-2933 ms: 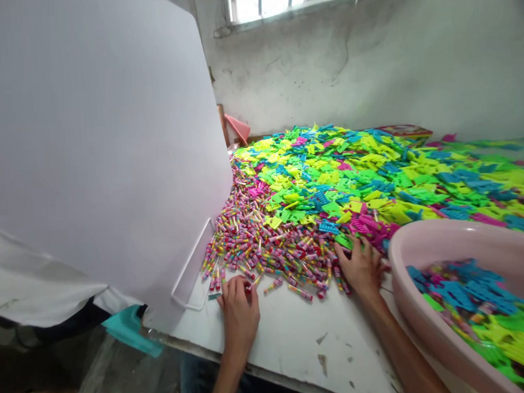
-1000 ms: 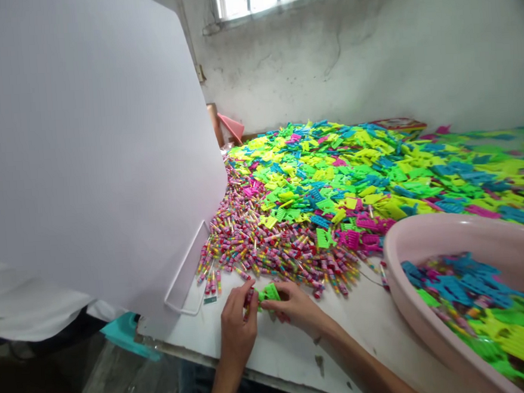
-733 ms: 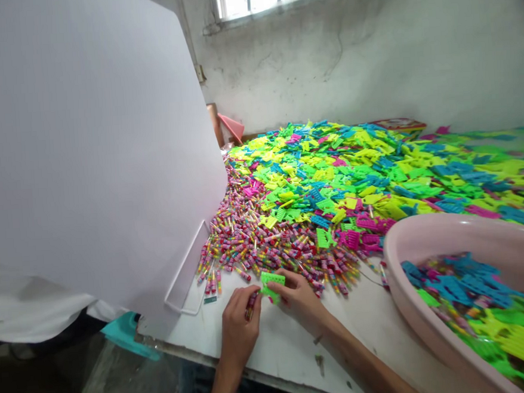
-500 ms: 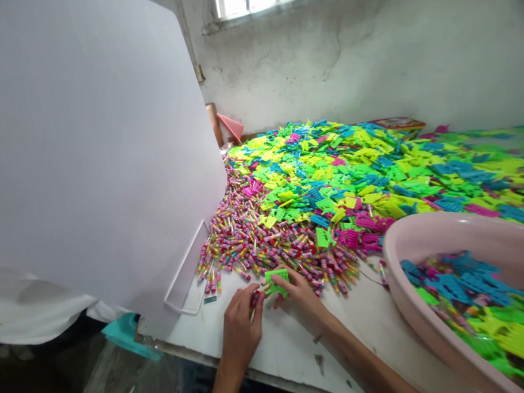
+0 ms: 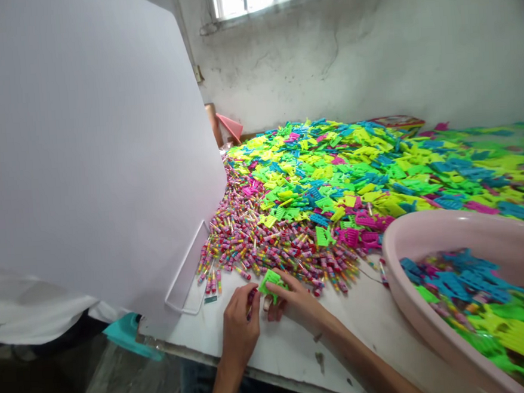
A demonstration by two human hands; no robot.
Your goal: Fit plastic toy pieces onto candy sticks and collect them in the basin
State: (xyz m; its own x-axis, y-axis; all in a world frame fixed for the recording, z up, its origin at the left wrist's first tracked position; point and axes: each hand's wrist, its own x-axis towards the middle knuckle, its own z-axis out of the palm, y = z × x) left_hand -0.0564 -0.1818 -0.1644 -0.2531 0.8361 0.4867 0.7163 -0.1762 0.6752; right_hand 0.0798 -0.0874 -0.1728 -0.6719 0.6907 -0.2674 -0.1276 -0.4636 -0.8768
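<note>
My right hand (image 5: 291,299) grips a bright green plastic piece (image 5: 272,285) with a toothed or slotted edge, just above the white tabletop (image 5: 291,359). Left of it, my left hand (image 5: 242,319) is closed around small candy-filled tubes, partly hidden by the fingers. The hands are a small gap apart. Right behind them spreads a heap of small pink and multicoloured tubes (image 5: 256,245). Farther back rises a large pile of green, yellow, blue and magenta plastic pieces (image 5: 353,160).
A pink basin (image 5: 402,270) holding mixed pieces and tubes stands at the right. A large white panel (image 5: 92,142) fills the left, with a clear tray-like rim (image 5: 180,304) at its lower edge. A pink triangular object (image 5: 231,127) lies near the wall.
The green piece has tilted and turned in my right hand, whose lower fingers have curled further under it. My left hand has drawn slightly left, away from the piece.
</note>
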